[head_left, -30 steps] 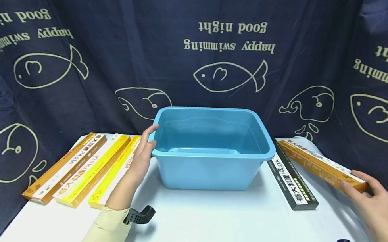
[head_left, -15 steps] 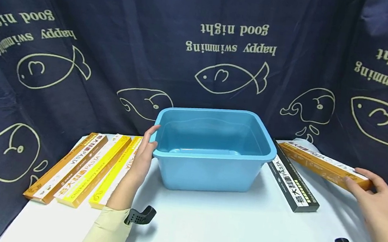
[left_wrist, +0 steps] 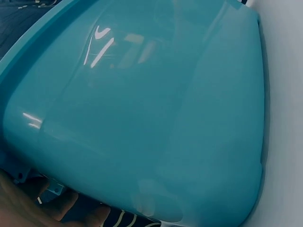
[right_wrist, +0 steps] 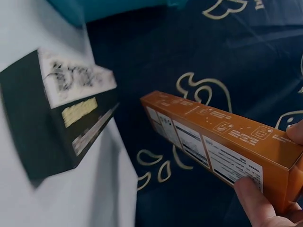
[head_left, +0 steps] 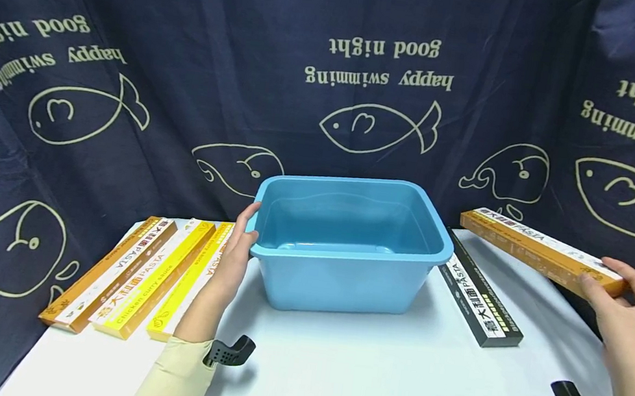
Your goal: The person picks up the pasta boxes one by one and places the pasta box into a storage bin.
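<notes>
A light blue plastic tub (head_left: pixel 337 279) stands on the white table, its inside bare. My left hand (head_left: pixel 234 254) grips the tub's left rim, fingers over the edge; in the left wrist view the tub's side wall (left_wrist: pixel 156 104) fills most of the picture. My right hand (head_left: pixel 630 312) pinches the near end of a long orange pasta box (head_left: pixel 541 249), raised above the table at the right. The right wrist view shows the thumb on the orange box's (right_wrist: pixel 222 137) printed side. Left of it, a black pasta box (head_left: pixel 483 295) lies flat beside the tub.
Three more pasta boxes lie side by side on the left: a brown-orange one (head_left: pixel 108 275), a yellow one (head_left: pixel 155 277) and another yellow one (head_left: pixel 189 288) partly behind the left forearm. A dark blue fish-print curtain (head_left: pixel 370 47) hangs behind and around the white table (head_left: pixel 379 375).
My right hand has lifted the orange pasta box and shifted it to the right, so its far end is off the table. The left hand and tub have stayed put.
</notes>
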{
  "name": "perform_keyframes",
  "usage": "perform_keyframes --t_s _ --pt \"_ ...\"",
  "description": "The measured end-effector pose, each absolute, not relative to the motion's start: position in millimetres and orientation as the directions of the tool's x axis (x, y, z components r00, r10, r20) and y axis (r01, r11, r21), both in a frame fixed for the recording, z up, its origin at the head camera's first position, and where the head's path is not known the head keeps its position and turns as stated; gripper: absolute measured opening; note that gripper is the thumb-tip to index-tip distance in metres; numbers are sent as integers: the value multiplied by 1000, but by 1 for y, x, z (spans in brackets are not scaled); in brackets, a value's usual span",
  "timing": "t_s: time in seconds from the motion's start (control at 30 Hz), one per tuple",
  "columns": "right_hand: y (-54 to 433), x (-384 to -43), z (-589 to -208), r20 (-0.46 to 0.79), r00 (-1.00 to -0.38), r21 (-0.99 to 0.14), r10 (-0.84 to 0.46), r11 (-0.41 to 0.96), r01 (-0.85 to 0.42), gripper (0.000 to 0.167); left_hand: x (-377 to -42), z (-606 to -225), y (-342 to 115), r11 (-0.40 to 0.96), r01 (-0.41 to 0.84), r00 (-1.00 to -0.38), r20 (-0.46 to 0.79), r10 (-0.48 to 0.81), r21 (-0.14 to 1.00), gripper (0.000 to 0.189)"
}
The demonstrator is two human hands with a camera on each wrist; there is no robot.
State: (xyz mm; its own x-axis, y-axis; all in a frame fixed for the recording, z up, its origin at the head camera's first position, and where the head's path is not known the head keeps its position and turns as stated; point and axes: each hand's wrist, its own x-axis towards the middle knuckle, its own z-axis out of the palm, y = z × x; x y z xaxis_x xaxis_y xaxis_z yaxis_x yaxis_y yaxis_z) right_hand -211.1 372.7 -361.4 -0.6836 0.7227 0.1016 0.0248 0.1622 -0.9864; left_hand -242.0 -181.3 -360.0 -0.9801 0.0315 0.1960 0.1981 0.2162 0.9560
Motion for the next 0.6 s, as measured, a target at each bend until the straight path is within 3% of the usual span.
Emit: perform_keyframes --t_s 0.27,0.5,0.6 --pt "356 -210 -336 155 -671 -986 725 74 -149 54 -243 -361 -182 211 192 -981 189 33 958 59" --pt "341 -208 -318 229 -702 -973 674 131 -191 50 -243 -361 -182 202 197 -980 194 38 959 61" --pt "335 -209 -313 242 -715 -964 656 79 -255 49 -243 -361 -182 198 188 -982 184 39 962 61"
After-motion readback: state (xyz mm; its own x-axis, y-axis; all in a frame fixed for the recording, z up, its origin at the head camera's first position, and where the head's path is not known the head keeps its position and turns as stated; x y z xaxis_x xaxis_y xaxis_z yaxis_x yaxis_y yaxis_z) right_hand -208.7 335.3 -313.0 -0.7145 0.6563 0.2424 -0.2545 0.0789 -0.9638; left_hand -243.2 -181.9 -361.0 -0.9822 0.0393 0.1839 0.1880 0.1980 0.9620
